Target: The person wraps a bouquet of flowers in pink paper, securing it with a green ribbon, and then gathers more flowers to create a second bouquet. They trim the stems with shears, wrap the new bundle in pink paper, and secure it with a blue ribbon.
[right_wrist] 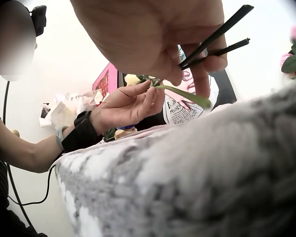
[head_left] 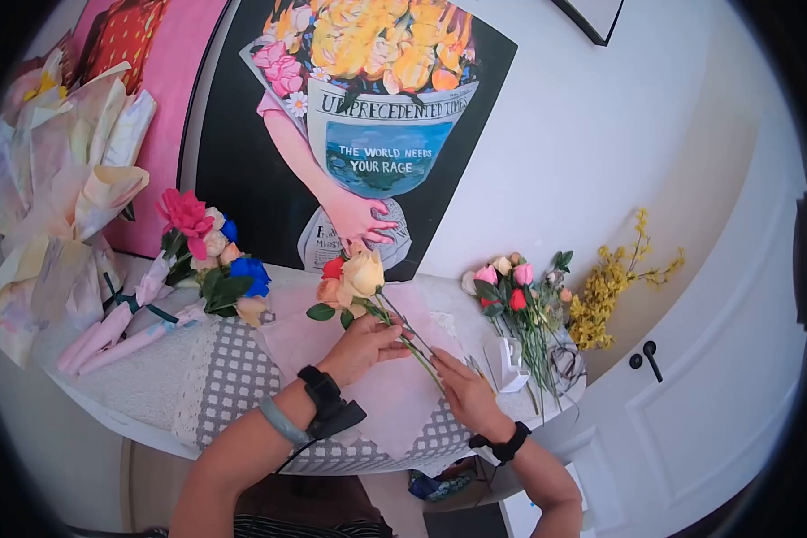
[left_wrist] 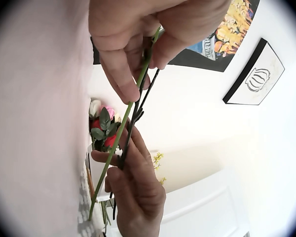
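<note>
A small bunch of artificial flowers, with a cream rose (head_left: 363, 272) on top and red and peach blooms beside it, lies slanted over pink wrapping paper (head_left: 390, 399). My left hand (head_left: 387, 336) pinches the stems (head_left: 414, 348) just below the leaves. My right hand (head_left: 446, 369) grips the lower ends of the same stems. In the left wrist view the left hand (left_wrist: 138, 74) pinches a green stem (left_wrist: 119, 136), and the right hand (left_wrist: 130, 187) holds it with dark stems lower down. In the right wrist view the right hand (right_wrist: 190, 61) pinches dark stems (right_wrist: 222, 32), with the left hand (right_wrist: 133, 103) behind.
The round table (head_left: 152, 386) wears a grey and white patterned cloth. Two pink-wrapped bouquets (head_left: 184, 269) lie at its left, loose flowers (head_left: 516, 300) at its right, with yellow sprigs (head_left: 610, 287) beyond. Wrapping paper (head_left: 72, 179) is stacked far left. A white door (head_left: 690, 403) stands to the right.
</note>
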Available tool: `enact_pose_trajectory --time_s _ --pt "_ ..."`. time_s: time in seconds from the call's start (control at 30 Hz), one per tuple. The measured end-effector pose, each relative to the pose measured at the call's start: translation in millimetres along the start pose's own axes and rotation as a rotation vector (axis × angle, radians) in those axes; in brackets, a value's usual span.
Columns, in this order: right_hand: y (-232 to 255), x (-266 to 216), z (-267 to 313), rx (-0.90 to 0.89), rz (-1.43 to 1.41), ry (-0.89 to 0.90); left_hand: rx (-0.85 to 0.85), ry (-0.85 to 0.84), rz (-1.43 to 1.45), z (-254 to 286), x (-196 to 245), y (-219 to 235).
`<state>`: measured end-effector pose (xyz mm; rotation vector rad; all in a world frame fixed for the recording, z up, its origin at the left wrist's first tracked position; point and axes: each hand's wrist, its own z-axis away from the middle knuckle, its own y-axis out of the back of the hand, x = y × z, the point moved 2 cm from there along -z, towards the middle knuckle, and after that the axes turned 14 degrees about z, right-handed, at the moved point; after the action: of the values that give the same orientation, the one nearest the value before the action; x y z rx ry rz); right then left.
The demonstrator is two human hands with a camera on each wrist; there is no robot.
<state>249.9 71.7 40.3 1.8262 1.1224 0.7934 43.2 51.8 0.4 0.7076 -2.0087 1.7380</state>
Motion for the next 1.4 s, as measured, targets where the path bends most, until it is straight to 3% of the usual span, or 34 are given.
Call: enact_pose_trajectory --time_s 0.37,0.47,0.57,0.67,0.77,0.87,1.27,1.37,1.4 --pt "-2.9 -8.9 -0.6 -0.100 0.319 0.084 0.120 0.038 0.006 3.4 1.0 4.9" --pt "4.2 -9.0 -2.5 -0.094 0.200 0.088 0.131 0.037 -0.008 2.4 0.8 5.6" --pt "13.4 9.1 -2.3 0.035 -0.062 0.189 0.168 -0.005 -0.023 1.3 4.6 7.1" --pt "14.0 63.8 7.3 0.101 -0.104 -0.232 0.170 -0.053 -0.075 0.3 9.9 11.6" --pt "-14.0 94.4 27.1 -0.194 0.185 -0.540 0.182 -0.064 -0.102 1.5 12.4 8.2" --pt "-37.3 96.4 37.9 -0.341 0.337 -0.487 0.167 -0.064 -0.118 1.1 11.6 7.3" --pt "-30.7 89.0 38.6 -0.177 0.295 -0.533 0.145 -0.123 -0.098 -0.4 11.4 8.7" --pt "-15.2 87.0 38.8 0.108 0.220 -0.511 0.151 -0.131 -0.086 -0.4 11.2 9.1" --pt "-9.9 84.6 38.2 0.122 0.126 -0.508 0.155 -0.139 -0.079 -0.2 11.4 8.5"
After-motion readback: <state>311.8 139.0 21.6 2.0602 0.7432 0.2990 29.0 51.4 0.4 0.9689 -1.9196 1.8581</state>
